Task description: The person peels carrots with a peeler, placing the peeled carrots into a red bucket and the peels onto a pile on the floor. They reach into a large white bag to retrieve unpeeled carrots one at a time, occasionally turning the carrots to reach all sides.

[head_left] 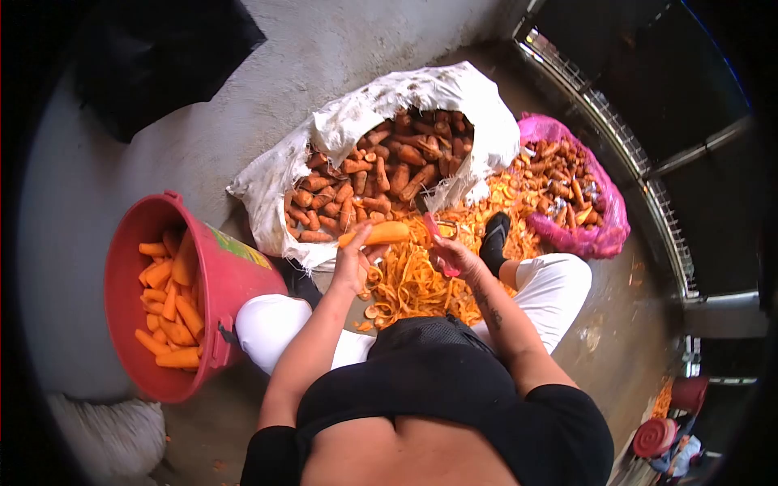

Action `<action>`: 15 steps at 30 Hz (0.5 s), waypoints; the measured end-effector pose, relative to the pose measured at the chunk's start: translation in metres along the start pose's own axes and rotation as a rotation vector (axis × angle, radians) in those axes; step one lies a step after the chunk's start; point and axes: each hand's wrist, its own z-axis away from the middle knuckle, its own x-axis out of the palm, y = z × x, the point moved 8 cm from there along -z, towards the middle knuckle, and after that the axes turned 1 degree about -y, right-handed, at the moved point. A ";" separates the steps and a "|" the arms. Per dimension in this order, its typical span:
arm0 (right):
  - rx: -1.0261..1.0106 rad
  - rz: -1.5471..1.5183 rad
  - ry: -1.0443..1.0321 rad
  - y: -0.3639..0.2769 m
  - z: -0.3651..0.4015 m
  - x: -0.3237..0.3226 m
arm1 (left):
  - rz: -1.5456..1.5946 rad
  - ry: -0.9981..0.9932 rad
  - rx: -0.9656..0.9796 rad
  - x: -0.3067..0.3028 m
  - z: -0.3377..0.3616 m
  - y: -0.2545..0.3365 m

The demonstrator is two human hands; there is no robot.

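Note:
My left hand [353, 264] is closed around the lower end of a peeled carrot [385, 233], which lies nearly level in front of me and points to the right. A peeler with a pink handle [431, 223] is in my right hand [455, 256], close to the carrot's right end. Its blade is too small to make out. Below both hands, a heap of orange carrot peelings [413, 283] covers the floor between my legs. Just beyond them, unpeeled carrots [397, 174] fill an open white sack [466, 89].
To my left, a red bucket [251, 283] holds peeled carrots [174, 312]. A pink bag [612, 215] with carrot pieces stands at the right. A pale sack [113, 433] lies at lower left. Metal railing [596, 101] runs along the right; another person [683, 458] is at lower right.

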 end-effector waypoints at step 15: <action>-0.360 0.188 0.125 -0.064 0.022 0.081 | -0.467 -0.484 -0.231 0.083 0.071 0.043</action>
